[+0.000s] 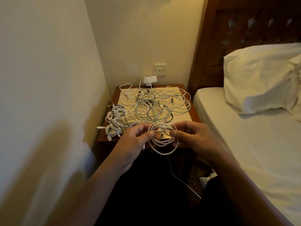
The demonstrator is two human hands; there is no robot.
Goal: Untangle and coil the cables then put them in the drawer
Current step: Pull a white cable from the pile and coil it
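Observation:
A white cable [164, 144] wound into a small coil hangs in front of the bedside table's near edge. My left hand [135, 141] pinches the coil's left side and my right hand [193, 137] pinches its right side. Behind it, a loose tangle of white, pale green and black cables [156, 105] covers the wooden bedside table [193, 115]. Several coiled white cables [115, 123] lie bunched at the table's left front. The drawer is hidden from view.
A wall runs close along the left. A bed with white sheet [244, 141] and pillow [260, 79] stands right of the table. A white charger [150, 79] sits plugged under a wall switch [160, 69]. Another white cable [184, 183] trails across the dark floor.

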